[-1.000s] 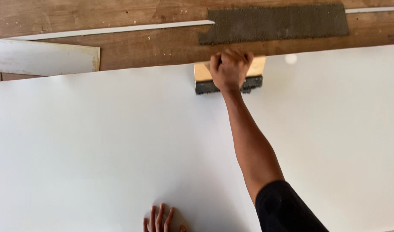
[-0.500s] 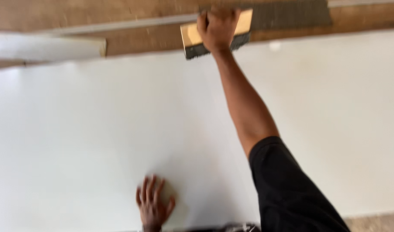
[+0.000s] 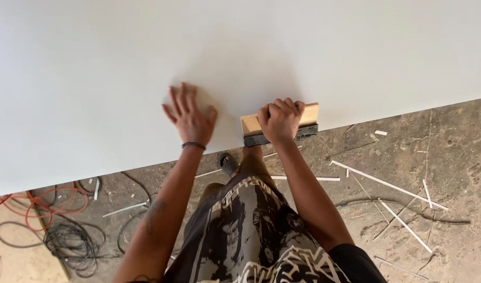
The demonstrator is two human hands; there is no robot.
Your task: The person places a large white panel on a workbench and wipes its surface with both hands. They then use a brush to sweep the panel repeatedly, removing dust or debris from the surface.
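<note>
A large white board (image 3: pixel 240 47) fills the upper part of the view, its near edge running on a slant from the lower left up to the right. Below that edge lies a rough grey floor (image 3: pixel 450 157). The person stands at the near edge of the board, in patterned black-and-white shorts (image 3: pixel 251 230), with one dark sandal (image 3: pixel 228 163) showing just under the board's edge. At the left of the floor lies a tangle of cables (image 3: pixel 57 225), some red and some black. To the right, thin white strips (image 3: pixel 387 183) lie scattered across the floor at various angles, together with a few small white scraps. The left hand (image 3: pixel 189 116) rests flat on the board near its near edge, palm down and fingers spread, holding nothing; a dark band (image 3: pixel 193 145) circles its wrist. Just beside it, to the right, the right hand (image 3: pixel 280 120) is closed over a wooden block (image 3: pixel 280 124), fingers curled across the top of it. The block sits right at the near edge of the board, its light wood face lying on the white surface. A dark pad (image 3: pixel 306 132) along its lower side lies level with the board's edge.
</note>
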